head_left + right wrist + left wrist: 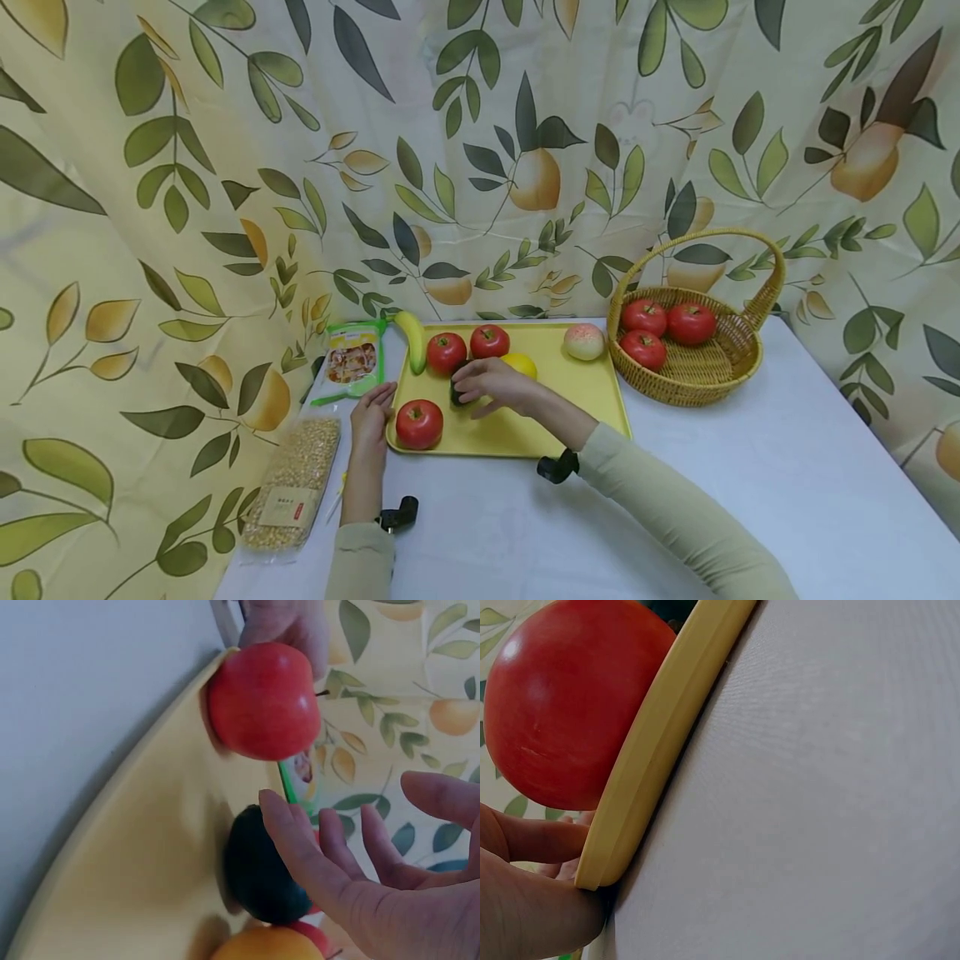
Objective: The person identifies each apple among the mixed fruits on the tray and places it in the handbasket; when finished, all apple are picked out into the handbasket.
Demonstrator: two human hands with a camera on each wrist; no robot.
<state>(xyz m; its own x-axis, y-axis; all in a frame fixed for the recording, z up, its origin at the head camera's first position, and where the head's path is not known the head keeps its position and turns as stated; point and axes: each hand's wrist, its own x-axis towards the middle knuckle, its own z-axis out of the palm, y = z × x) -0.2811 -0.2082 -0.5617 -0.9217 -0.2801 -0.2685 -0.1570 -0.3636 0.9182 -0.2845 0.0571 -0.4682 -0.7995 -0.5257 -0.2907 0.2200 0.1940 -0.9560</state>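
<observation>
My left hand (369,421) grips the left edge of the yellow tray (555,408), its rim between finger and thumb in the left wrist view. Close to those fingers, a red apple (419,424) sits in the tray's near left corner. My right hand (497,385) hovers over the tray with fingers spread and loosely bent. Just below its fingertips lies a dark green avocado (259,866), partly hidden by the hand in the head view. Beside it are two more red apples (447,353) and a yellow fruit (520,364).
A banana (412,340) lies along the tray's left side, and a pale pink peach (584,342) at its far right. A wicker basket (682,383) holding three red apples stands to the right. Left are a green-edged packet (352,363) and a bag of kernels (294,475).
</observation>
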